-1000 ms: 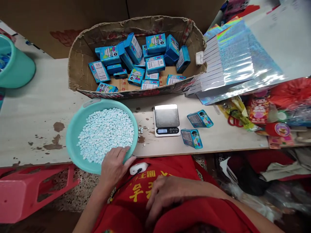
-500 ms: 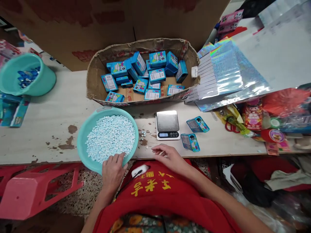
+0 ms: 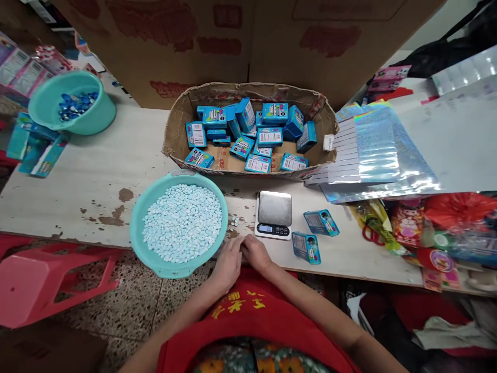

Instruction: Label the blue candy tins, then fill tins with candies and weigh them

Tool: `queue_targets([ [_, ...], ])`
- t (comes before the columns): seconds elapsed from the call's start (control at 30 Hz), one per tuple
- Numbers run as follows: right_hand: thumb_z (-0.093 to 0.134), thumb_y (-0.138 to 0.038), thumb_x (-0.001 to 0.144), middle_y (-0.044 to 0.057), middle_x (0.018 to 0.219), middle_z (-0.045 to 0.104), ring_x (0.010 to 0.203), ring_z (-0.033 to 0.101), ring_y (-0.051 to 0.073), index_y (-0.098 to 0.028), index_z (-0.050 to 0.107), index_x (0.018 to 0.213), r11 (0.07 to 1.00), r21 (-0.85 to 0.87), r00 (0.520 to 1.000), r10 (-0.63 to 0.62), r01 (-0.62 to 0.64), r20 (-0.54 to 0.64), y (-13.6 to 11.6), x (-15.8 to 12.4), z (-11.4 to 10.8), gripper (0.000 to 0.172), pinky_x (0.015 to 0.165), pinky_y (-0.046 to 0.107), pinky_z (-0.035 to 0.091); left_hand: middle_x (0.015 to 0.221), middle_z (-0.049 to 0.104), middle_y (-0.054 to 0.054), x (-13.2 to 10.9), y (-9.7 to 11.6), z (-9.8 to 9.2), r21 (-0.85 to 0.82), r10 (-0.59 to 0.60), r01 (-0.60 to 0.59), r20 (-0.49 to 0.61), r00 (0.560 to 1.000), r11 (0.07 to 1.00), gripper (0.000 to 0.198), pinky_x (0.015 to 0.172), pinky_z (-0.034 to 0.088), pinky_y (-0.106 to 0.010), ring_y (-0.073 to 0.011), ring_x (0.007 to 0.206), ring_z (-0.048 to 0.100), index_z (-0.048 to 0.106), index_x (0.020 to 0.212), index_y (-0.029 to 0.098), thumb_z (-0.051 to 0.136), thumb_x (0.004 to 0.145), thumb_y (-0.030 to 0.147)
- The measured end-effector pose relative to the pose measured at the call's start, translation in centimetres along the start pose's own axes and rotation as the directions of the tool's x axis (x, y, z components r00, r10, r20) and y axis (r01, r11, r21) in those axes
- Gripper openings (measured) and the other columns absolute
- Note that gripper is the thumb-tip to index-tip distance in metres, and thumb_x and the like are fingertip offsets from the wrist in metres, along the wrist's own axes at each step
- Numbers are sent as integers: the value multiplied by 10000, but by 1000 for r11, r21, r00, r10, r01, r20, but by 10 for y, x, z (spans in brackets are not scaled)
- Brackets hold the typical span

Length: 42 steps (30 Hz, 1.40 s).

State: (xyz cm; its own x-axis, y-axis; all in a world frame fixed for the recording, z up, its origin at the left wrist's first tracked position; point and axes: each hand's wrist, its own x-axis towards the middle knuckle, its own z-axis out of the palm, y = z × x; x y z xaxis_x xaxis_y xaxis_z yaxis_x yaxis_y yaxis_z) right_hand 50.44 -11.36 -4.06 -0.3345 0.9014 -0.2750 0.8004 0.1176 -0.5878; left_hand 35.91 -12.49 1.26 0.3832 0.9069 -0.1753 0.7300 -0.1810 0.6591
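At the lower centre of the frame, the left hand (image 3: 228, 264) and right hand (image 3: 257, 254) met at curled fingers over the table edge; whether they pinched anything could not be told. The turquoise basin (image 3: 136, 223) of pale-blue candies (image 3: 182, 223) sat left of centre, just beside the left hand. Loose candies (image 3: 234, 221) lay just above the fingers in the frame, the digital kitchen scale (image 3: 275, 208) to their upper right.
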Motion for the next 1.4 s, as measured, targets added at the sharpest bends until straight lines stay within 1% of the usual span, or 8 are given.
queue_targets([
  [0.23,475,-75,864,68,903,587,864,573,193,-162,603,925,998,-57,993,10,-16,-115,1,18,-56,166,770,270,460,1325,449,-202,61,-42,57,77,-143,175,-311,939,982,455,1059,273,-537,-324,1279,370,424,1307,132,428,882,295],
  [0.53,424,-46,862,167,1057,601,805,631,241,-89,626,936,936,-347,977,121,-54,174,-8,91,-53,220,663,303,489,920,578,-71,77,-49,43,-105,-199,176,-290,936,979,239,938,357,-404,-229,981,507,587,982,197,405,889,319],
  [0.7,471,-73,841,186,1238,525,853,630,225,-93,628,949,940,-327,975,157,-98,159,-6,93,-54,192,710,296,480,831,551,-79,83,-40,36,-44,-198,193,-265,944,980,189,904,351,-429,-250,926,503,577,804,181,427,867,277],
  [0.93,565,-85,779,40,818,622,705,584,147,-154,642,848,987,26,985,160,-159,-70,2,62,-74,123,703,238,448,859,553,-57,92,-32,28,-249,-263,198,-263,928,948,86,879,374,-394,-209,873,510,557,814,188,478,782,201],
  [1.03,575,-99,763,21,768,602,644,563,130,-156,642,819,954,271,963,188,-132,-194,6,48,-75,104,636,222,455,763,528,-15,93,-21,26,-658,-483,266,-171,859,705,101,729,418,-308,-146,708,507,533,823,189,531,742,249],
  [1.13,583,-180,800,32,794,600,669,571,140,-155,642,841,906,412,946,214,-100,-242,3,41,-74,76,600,220,471,726,526,7,95,-4,24,-953,-523,243,116,844,180,206,615,402,-244,-112,646,509,529,885,185,563,715,295],
  [1.23,585,-218,836,43,833,609,717,574,155,-169,640,860,919,389,956,170,-65,-241,-3,34,-71,77,666,255,481,769,570,-10,95,8,24,-949,-449,187,286,846,-253,244,606,416,-234,-114,677,546,557,870,162,558,719,352],
  [1.4,627,-238,844,64,840,633,846,550,216,-187,648,843,966,248,987,-40,78,-155,-9,13,-62,55,792,340,445,614,531,21,83,10,44,-840,-499,159,448,742,-518,258,602,422,-217,-74,566,499,515,628,152,617,694,380],
])
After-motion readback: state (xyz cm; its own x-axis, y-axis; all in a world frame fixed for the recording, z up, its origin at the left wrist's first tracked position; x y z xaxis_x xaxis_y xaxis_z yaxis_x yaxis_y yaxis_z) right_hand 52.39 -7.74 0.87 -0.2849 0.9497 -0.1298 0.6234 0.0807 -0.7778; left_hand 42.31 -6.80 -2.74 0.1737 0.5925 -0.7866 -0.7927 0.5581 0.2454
